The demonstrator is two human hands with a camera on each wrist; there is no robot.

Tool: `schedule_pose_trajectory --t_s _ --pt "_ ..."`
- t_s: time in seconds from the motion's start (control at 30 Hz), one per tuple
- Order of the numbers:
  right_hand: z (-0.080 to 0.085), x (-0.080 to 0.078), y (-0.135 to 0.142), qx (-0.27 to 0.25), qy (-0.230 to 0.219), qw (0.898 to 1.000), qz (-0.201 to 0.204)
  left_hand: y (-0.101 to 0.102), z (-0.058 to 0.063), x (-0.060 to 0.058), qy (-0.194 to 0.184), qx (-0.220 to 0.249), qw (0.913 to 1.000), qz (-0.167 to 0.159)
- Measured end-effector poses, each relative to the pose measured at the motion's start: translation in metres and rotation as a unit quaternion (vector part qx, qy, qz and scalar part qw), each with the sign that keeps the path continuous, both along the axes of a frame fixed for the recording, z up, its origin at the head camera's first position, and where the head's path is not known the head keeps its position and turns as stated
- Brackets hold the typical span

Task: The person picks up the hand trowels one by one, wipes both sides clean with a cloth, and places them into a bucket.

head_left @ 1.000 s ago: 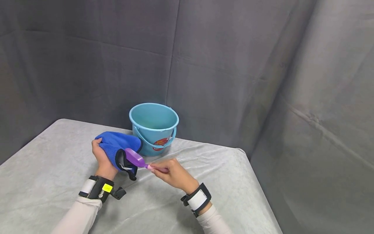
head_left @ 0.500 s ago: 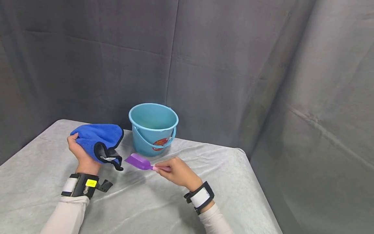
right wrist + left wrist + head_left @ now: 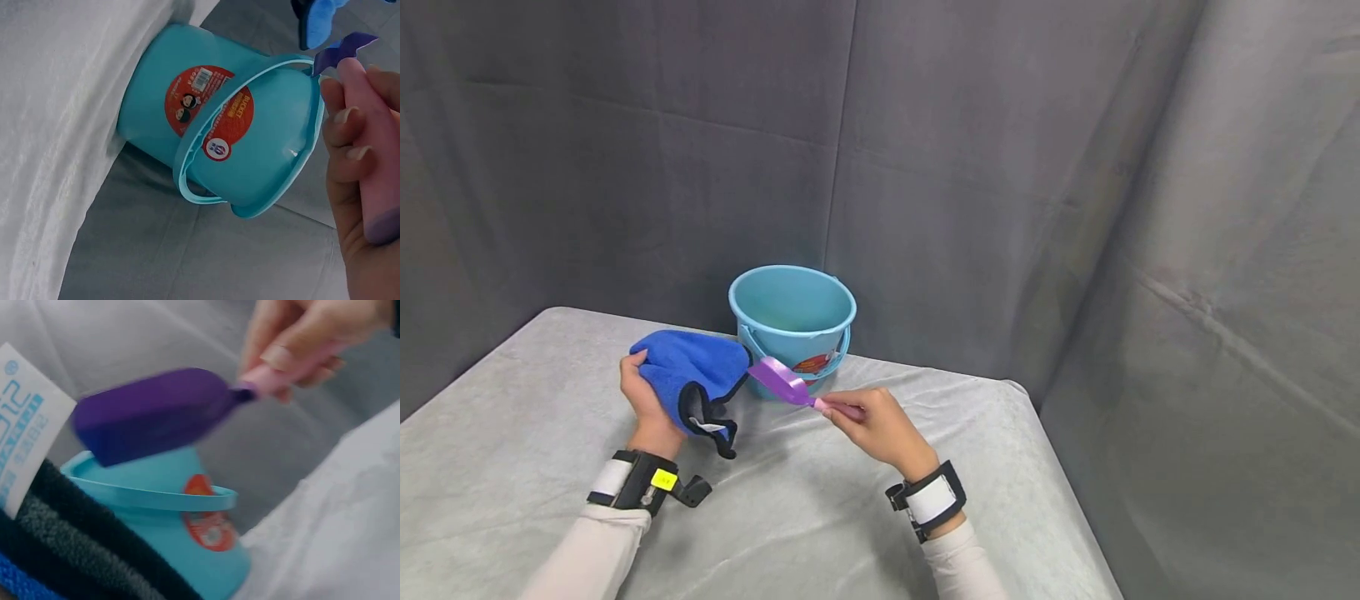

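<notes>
A blue cloth (image 3: 688, 362) with black edging and a white label (image 3: 25, 419) is gripped in my left hand (image 3: 651, 408), above the left part of the table. My right hand (image 3: 883, 429) pinches the pink handle (image 3: 375, 150) of a small purple shovel (image 3: 781, 382). The shovel's scoop (image 3: 156, 412) points left, its tip close to the cloth's right edge. Behind the scoop stands a light blue bucket (image 3: 793, 312), upright, its handle hanging down over a red sticker (image 3: 209, 109).
A pale grey sheet (image 3: 925, 433) covers the table, wrinkled near the bucket. Dark grey curtains (image 3: 985, 183) hang close behind the bucket and along the right side.
The cloth first swung left, away from the shovel, then came back right toward it. My right hand has risen slightly and shifted right with the shovel. The bucket has stayed put.
</notes>
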State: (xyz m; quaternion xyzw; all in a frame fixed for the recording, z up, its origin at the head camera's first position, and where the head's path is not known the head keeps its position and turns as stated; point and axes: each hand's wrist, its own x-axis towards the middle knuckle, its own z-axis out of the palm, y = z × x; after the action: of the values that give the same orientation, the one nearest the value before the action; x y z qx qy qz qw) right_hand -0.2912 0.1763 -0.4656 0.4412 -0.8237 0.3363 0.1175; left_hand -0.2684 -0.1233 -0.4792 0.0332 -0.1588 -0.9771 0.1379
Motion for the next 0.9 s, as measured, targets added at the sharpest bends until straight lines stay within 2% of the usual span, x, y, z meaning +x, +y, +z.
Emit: schedule_pose_trajectory --t_s 0.1,0.27,0.43,0.63,0.8,0.9 --pt "0.001 -0.001 0.001 -0.009 0.009 1.000 0.000 0.015 -0.005 -0.003 -0.019 -0.036 0.9992 -0.003" --pt "0.002 -0.001 -0.002 -0.023 0.057 0.998 -0.001 0.038 -0.010 -0.002 -0.028 -0.078 0.9944 -0.066" --pt "0.002 0.001 -0.007 -0.040 0.092 0.995 -0.001 0.060 -0.011 0.007 -0.046 -0.127 0.9860 -0.099" --pt "-0.002 0.001 -0.013 -0.037 0.101 0.994 0.006 0.072 -0.009 0.016 -0.004 -0.189 0.9746 -0.120" --pt "-0.004 0.002 -0.013 -0.045 0.071 0.996 0.018 0.074 -0.008 0.021 0.018 -0.251 0.9577 -0.140" --pt "-0.003 0.004 -0.013 -0.055 0.048 0.997 0.022 0.076 -0.008 0.022 0.031 -0.263 0.9524 -0.150"
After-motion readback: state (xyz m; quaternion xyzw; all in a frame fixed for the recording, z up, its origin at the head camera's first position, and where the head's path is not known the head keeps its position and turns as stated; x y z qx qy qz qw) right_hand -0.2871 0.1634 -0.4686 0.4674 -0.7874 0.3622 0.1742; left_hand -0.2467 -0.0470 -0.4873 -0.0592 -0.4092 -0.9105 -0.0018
